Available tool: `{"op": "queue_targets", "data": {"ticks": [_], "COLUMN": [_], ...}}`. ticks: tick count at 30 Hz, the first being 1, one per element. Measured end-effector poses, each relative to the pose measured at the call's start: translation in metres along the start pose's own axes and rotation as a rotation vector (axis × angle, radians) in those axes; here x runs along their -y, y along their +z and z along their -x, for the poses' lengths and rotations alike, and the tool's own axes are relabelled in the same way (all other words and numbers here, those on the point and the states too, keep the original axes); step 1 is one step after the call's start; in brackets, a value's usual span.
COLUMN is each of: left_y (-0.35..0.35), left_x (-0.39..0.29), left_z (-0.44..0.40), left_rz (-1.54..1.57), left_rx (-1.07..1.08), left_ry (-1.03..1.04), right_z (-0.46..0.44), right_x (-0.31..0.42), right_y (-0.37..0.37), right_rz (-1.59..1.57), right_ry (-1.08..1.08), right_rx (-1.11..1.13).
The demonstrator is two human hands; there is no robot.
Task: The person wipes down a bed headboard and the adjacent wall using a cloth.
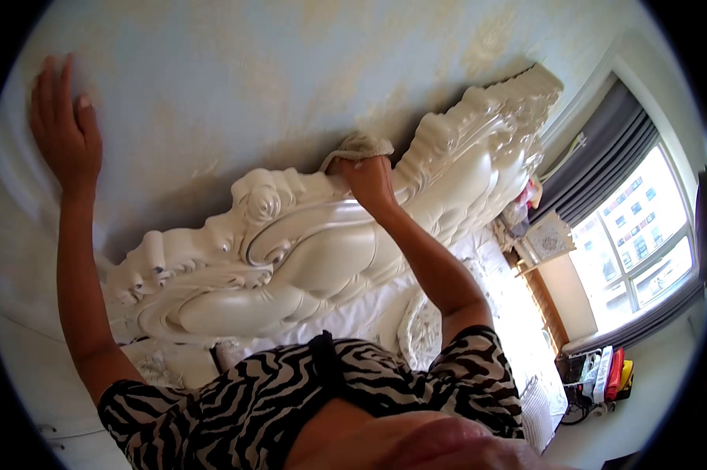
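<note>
One pale cloth [363, 146] is bunched in the right hand [371, 184], which grips it at the top edge of the cream headboard [314, 258], next to the patterned wall [236, 78]. The left hand [65, 137] is spread wide, palm toward the wall and fingers pointing up, well apart from the cloth. Below the headboard is a bed [526, 345] with white bedding. Farther right, a dark curtain [604, 149] hangs beside a bright window [643, 227].
</note>
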State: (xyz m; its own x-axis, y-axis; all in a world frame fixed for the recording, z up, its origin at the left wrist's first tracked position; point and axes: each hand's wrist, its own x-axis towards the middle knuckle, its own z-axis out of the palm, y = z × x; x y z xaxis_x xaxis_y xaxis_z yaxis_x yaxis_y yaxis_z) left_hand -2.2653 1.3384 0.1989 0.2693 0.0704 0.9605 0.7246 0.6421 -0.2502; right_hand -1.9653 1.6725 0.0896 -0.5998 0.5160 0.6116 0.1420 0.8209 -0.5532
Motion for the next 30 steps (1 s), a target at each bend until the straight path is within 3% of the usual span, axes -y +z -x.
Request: {"op": "queue_targets", "data": {"ticks": [2,6,8,10,12,13,15,16,17,19,21,22,23,25,30], "left_y": [-0.006,-0.014,-0.018,-0.034,-0.046,-0.034,-0.042,-0.049,-0.056,-0.025,-0.043,-0.06,-0.047,-0.054,-0.008], "left_x": [-0.001,-0.017,-0.036,-0.079,-0.119,-0.124,-0.115,-0.108,-0.09,-0.041,0.0,-0.003,0.026,0.041,0.113], "left_z": [0.002,-0.001,-0.005,-0.031,-0.058,-0.058,-0.08,-0.093,-0.107,-0.119,-0.159,-0.19,-0.202,-0.245,-0.284], "left_rz": [-0.04,-0.031,0.254,0.917,1.38,1.331,1.598,1.724,1.792,1.548,1.655,1.859,1.748,1.429,0.578], "left_rx": [0.03,0.051,0.084,0.368,0.445,0.336,0.298,0.274,0.35,0.267,0.223,-0.006,-0.098,-0.246,-0.011], "left_ry": [-0.021,-0.134,-0.088,-0.258,-0.547,-0.526,-0.982,-1.216,-1.168,-1.324,-1.24,-1.296,-0.991,-0.87,-0.368], "right_z": [-0.013,-0.057,-0.073,-0.081,-0.082,-0.084,-0.087,-0.085,-0.082,-0.08,-0.089,-0.093,-0.099,-0.112,-0.112], "right_x": [0.009,0.087,0.146,0.209,0.256,0.273,0.299,0.303,0.303,0.3,0.275,0.26,0.242,0.199,0.099], "right_y": [-0.01,-0.035,-0.045,-0.046,-0.045,-0.045,-0.051,-0.057,-0.064,-0.083,-0.094,-0.1,-0.105,-0.116,-0.161], "right_rz": [-0.161,-0.4,-0.523,-0.57,-0.583,-0.414,-0.062,-0.151,-0.242,-0.285,-0.245,-0.161,-0.082,0.097,0.387], "right_ry": [0.04,-0.202,-0.292,-0.438,-0.522,-0.596,-0.728,-0.729,-0.728,-0.746,-0.749,-0.733,-0.714,-0.658,-0.442], "right_rx": [-0.049,-0.172,-0.179,-0.09,0.204,0.264,0.368,0.365,0.366,0.316,0.162,0.097,0.057,-0.015,-0.15]}}
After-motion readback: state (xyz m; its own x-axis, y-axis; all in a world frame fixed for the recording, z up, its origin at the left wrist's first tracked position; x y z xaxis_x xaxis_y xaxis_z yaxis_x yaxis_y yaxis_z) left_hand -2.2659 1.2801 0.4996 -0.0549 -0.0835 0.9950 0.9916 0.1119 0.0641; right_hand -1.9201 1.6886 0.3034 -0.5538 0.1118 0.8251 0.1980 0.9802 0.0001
